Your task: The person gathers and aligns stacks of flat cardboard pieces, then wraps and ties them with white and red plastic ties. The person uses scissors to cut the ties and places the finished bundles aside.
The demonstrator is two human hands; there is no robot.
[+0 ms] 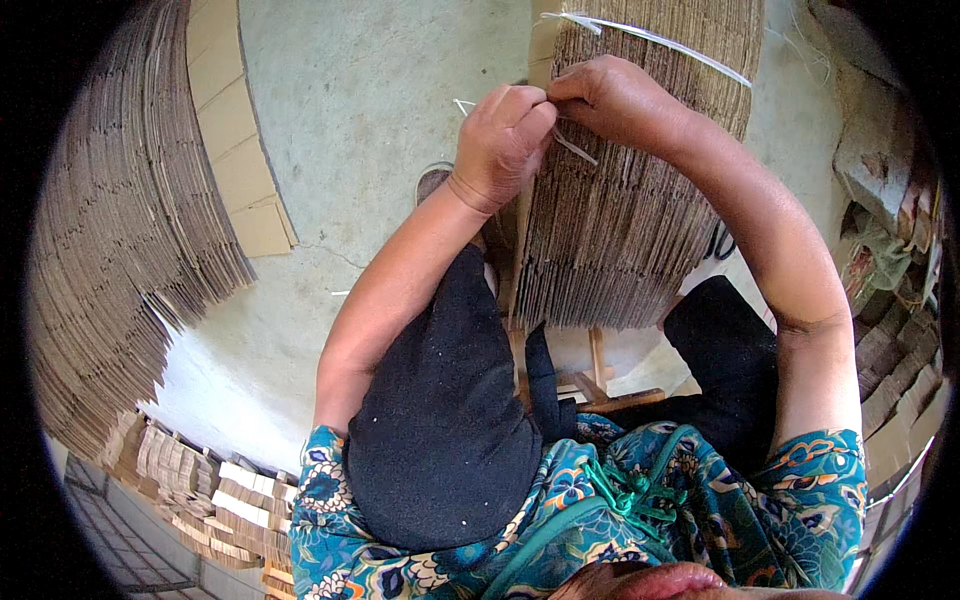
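Observation:
A stack of folded brown cardboard (pixel 610 240) stands on edge in front of me. My left hand (pixel 502 148) is closed at its upper left edge, fingers curled in a pinch. Against it, fingertip to fingertip, my right hand (pixel 618 98) is closed over the top of the stack. Both appear to grip a thin white plastic string (pixel 577 150); one loose end sticks out below the hands, another to the left of them. The point where the fingers meet hides the string's middle. Farther along, a white strap (pixel 680 48) crosses the stack.
A long row of folded cardboard (pixel 120 220) fills the left side, beside flat tan cardboard pieces (pixel 232 130). More cardboard bundles (pixel 235 500) lie at the lower left. Below the stack is a wooden frame (pixel 597 360). Black scissor handles (pixel 720 241) show at its right. Sacks and scraps (pixel 885 180) line the right.

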